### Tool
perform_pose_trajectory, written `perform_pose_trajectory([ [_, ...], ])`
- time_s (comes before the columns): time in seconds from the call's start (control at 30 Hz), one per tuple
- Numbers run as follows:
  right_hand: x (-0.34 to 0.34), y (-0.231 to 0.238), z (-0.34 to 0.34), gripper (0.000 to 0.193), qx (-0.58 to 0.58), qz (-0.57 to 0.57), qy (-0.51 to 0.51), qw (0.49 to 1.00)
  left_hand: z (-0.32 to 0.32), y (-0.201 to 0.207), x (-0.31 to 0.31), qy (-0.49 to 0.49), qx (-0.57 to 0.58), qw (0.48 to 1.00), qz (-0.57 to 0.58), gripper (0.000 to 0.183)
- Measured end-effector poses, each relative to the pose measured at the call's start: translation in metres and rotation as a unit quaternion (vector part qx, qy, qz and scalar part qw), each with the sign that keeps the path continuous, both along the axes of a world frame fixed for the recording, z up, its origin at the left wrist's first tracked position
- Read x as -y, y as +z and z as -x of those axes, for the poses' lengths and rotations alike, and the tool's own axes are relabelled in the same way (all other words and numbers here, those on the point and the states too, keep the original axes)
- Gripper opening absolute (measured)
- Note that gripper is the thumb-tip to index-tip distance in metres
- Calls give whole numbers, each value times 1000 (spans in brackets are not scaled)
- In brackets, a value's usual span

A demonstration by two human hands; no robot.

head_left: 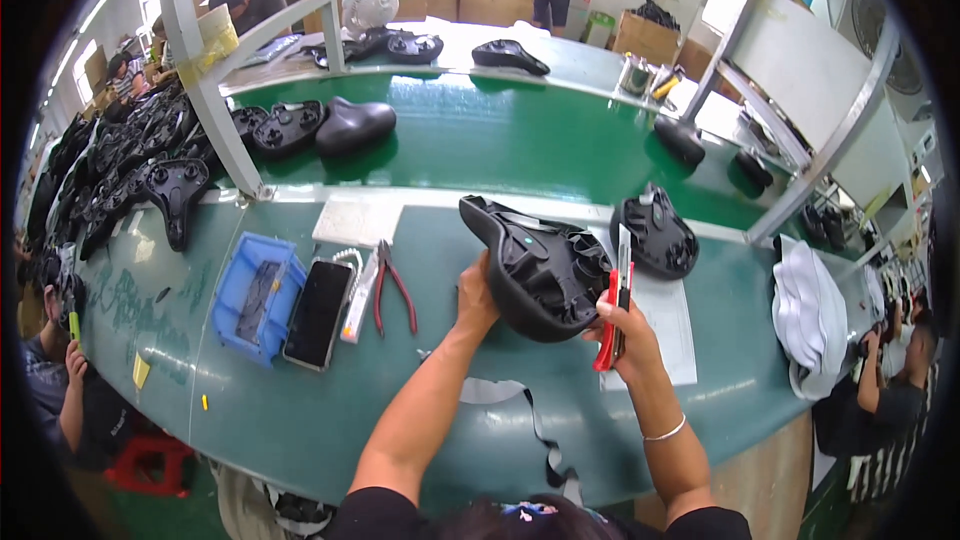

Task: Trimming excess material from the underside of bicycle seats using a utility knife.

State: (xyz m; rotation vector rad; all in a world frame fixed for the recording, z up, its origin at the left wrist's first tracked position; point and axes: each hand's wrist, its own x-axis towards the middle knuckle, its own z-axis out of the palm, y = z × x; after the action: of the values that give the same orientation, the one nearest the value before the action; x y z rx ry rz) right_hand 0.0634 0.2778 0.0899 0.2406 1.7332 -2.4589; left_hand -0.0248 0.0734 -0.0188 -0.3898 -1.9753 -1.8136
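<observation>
A black bicycle saddle [545, 275] is held up over the green bench, its ribbed plastic underside facing me. My left hand [477, 293] grips its left side, fingers partly hidden behind it. In my right hand [632, 335] is a red utility knife [613, 325], its blade pointing up beside the saddle's right edge. Just beyond the knife, another saddle [655, 232] rests underside up on the bench. Below my hands lies a thin dark trimmed strip [541, 430] on the bench top.
Left of my arms are a blue bin [258, 295], a phone [320, 312] and red-handled pliers [392, 285]. Saddles pile up at far left [130, 160]; more sit on the green conveyor [450, 130]. White pads [808, 315] stack at right. Metal posts [205, 90] rise between bench and conveyor. Co-workers sit both sides.
</observation>
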Motion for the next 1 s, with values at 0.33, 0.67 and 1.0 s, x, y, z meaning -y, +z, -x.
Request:
perform_pose_trajectory([
  [0.33,29,-48,-145,39,-96,-316,198,923,-168,65,79,-86,405,871,-263,59],
  [0.67,-16,-8,-102,55,-372,-453,129,800,-145,112,88,-127,435,880,-140,55],
  [1.0,-8,-34,-143,60,-272,-656,229,666,-139,112,87,-80,437,895,-42,39],
])
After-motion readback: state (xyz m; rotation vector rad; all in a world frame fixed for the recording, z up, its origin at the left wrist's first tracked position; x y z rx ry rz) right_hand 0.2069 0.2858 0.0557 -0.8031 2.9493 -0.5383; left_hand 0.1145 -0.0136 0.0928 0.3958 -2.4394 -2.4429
